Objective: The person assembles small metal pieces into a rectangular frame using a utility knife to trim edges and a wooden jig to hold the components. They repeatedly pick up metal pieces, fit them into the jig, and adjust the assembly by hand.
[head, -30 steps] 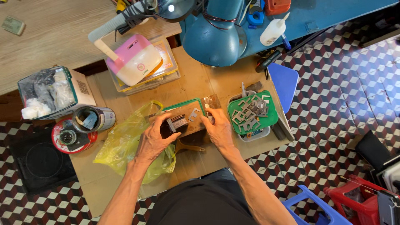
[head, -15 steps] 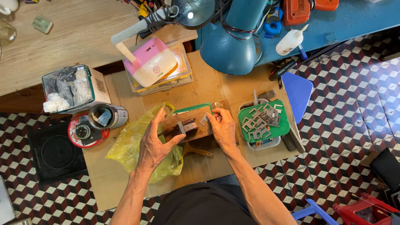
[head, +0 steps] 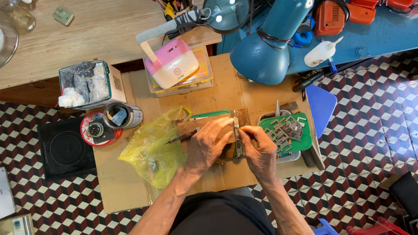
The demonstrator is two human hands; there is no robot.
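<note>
Pinching metal tool [head: 237,141], both hands' fingers [head: 246,132].

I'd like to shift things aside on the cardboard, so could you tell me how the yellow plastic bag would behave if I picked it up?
The yellow plastic bag looks thin and crumpled, so it would probably flop and sag rather than hold shape. Something small and dark shows through near its bottom, so the contents may slide and bunch low. It lies right beside the left hand, and would likely feel light.
</note>
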